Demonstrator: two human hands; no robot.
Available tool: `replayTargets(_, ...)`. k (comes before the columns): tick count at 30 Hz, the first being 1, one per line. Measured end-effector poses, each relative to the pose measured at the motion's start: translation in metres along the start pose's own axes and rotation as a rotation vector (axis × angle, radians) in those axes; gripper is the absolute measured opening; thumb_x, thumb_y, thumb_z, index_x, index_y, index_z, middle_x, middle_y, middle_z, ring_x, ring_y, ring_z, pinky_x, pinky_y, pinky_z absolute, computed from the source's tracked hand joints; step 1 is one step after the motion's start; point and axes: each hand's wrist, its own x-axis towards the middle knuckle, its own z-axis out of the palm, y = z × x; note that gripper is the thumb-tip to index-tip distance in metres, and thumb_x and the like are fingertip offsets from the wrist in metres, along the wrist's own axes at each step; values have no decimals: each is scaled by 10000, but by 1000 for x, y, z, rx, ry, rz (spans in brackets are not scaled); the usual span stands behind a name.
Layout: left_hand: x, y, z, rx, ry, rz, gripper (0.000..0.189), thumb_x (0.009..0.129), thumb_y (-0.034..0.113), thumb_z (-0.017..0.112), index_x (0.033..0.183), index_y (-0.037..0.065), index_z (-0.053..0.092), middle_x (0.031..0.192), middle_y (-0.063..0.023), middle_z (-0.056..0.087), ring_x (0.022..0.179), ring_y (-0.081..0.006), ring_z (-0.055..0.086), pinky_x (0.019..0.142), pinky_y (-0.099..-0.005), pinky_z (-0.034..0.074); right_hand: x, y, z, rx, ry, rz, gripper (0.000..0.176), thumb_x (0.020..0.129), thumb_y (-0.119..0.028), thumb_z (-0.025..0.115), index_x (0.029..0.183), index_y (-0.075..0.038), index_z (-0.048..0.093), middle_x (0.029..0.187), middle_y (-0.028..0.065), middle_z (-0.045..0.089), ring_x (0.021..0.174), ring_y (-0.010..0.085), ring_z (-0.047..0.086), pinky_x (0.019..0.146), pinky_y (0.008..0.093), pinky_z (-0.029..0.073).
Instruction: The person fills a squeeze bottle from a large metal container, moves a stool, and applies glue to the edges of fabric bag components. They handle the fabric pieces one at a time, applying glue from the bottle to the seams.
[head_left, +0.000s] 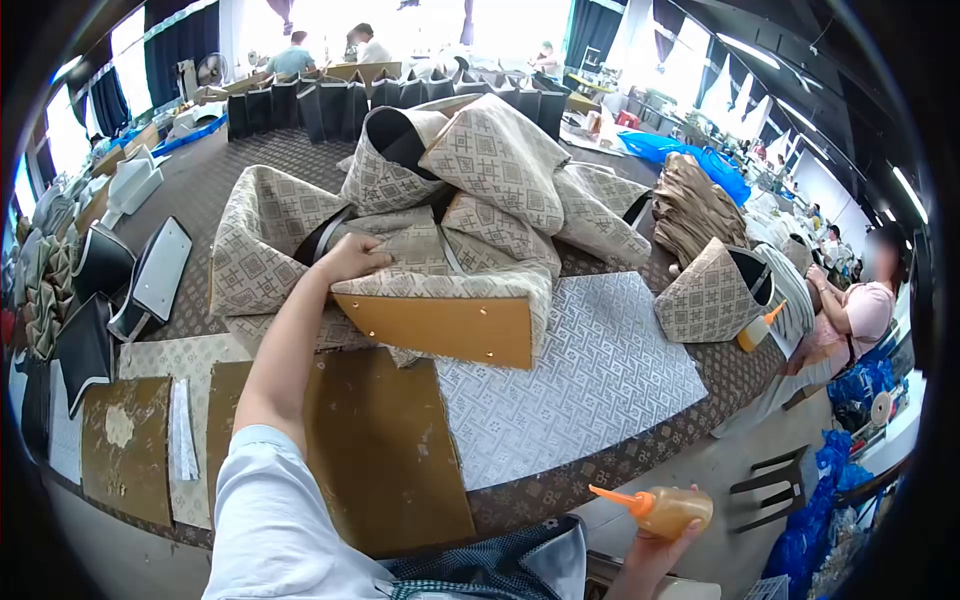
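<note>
My left hand (352, 258) reaches over the table, its fingers closed on the beige patterned fabric of a bag (440, 280). That bag lies on its side, with a tan base panel (450, 328) that carries small metal studs facing me. Low on the right, my right hand (660, 548) is wrapped around a squeeze bottle (676, 512) of amber liquid, whose orange nozzle points left. Several more patterned bags (500, 165) are heaped behind the first. A white patterned sheet (580, 375) and a brown board (385, 450) lie flat nearer me.
Black bag pieces (160, 275) stand at the left, and a row of dark bags (335, 108) lines the back. Another patterned bag (710, 300) and a second orange-tipped bottle (755, 332) are on the right. A person in pink (862, 310) works there, beside a dark stool (770, 487).
</note>
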Motion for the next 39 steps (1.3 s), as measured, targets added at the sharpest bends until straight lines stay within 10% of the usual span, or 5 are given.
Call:
replayTargets(17,-42,247,-5,173,-303,351,404,912,341,635,1104,-15,654,880,4,639,808,-55,549,732,-239,462,16,3,-86,82,-205,-11,764,867,-524,624,1423,-91,328,1278,123,498,1193,252,508,1018,439,445)
replayTargets(21,-36,255,62,394,-41,395,808,859,508,633,1468,65,341,1402,-227,462,1299,-345,445,1067,-413,361,12,-8,-96,112,-208,-38,779,860,-508,647,1427,-90,315,1300,122,482,1220,244,490,1051,431,428)
replayTargets(26,-87,173,126,190,398,155,956,833,461,685,1478,-54,205,1437,-303,373,1329,-354,399,1093,-403,317,10,-24,-106,205,-185,-57,737,888,-441,644,1421,-45,325,1286,138,484,1226,250,494,1031,432,460)
replayTargets(30,-172,202,198,-604,188,-119,830,935,245,634,1492,-70,106,1433,-221,400,1281,-245,429,1065,-331,337,20,-18,-122,186,-178,-95,733,893,-425,641,1426,-40,316,1313,122,482,1243,253,489,1031,434,465)
replayTargets(39,-149,171,165,-508,-55,-125,380,933,71,561,1289,-61,540,1123,-78,653,950,-100,595,846,-244,481,20,-21,-118,172,-145,-117,765,857,-428,684,1422,-63,319,1301,96,484,1234,227,495,1030,418,467)
